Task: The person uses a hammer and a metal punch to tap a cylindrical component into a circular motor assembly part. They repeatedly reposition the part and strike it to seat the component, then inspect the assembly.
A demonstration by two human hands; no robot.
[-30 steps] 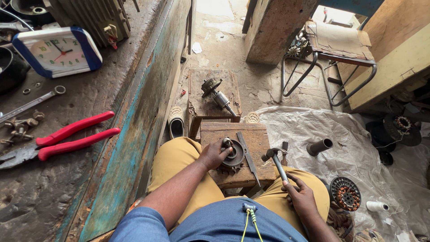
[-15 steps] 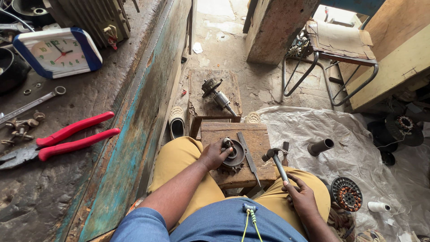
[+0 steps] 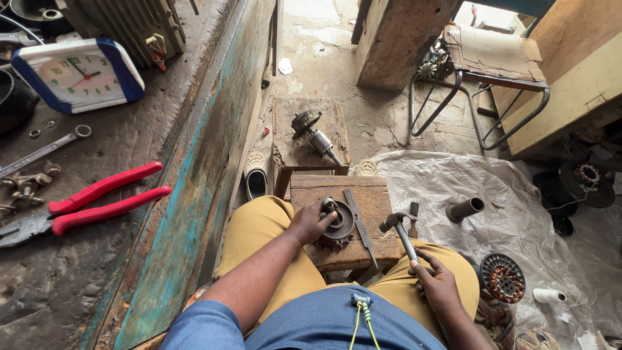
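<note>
A small wooden block rests between my knees. On it lies a round toothed metal part, and my left hand grips it, with fingers on a small cylinder at its centre. My right hand holds a hammer by its handle, the head hovering just above the block's right side. A flat metal file lies on the block between the two.
A second wooden block ahead carries a motor rotor. Left is a worn workbench with red-handled pliers, a spanner and a clock. A short pipe and a wound stator lie on plastic sheeting; a metal-framed chair stands beyond.
The hammer head has shifted slightly in my right hand; my left hand stays on the round part.
</note>
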